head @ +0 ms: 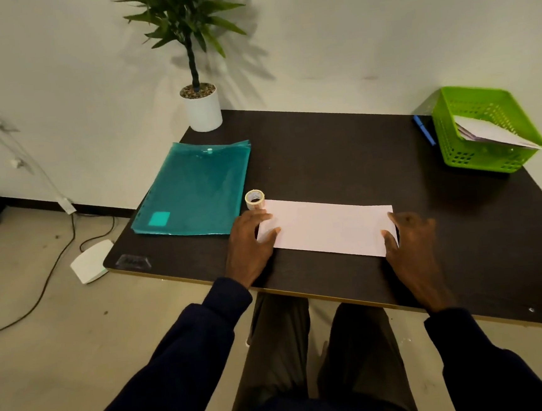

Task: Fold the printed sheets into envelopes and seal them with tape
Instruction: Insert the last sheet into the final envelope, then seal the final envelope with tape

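Sleeves (193, 343) and knees (276, 352) fill my lower view, dark fabric, person seated at the near edge of the dark table (340, 153).

Folded sheet (327, 230) lies flat on the table right in front of the person, a long pale strip running left to right. I can't read any print on the face that's up.

Left hand (250, 243) is on the sheet's left end, fingers fairly straight and laid over the edge, palm down on the table beside it. Pressing, not pinching, as far as I can see.

Right hand (410, 242) is on the right end, thumb and forefinger spread on the paper's short edge, other fingers relaxed on the table. I see no grip on it.

Tape roll (255, 199) stands just beyond the left hand, touching or nearly touching the sheet's far-left corner — I can't tell which.

Teal folder (196, 189) lies flat left of the tape, snap button at its far edge.

Green basket (475, 158) sits at the far-right corner, well apart from the sheet, with folded white papers (492, 132) leaning inside. Blue pen (424, 129) lies just left of the basket.

Potted plant (202, 106) sits at the far-left corner — white pot, against the wall.

White box (91, 260) and cables are on the floor, left of the table.
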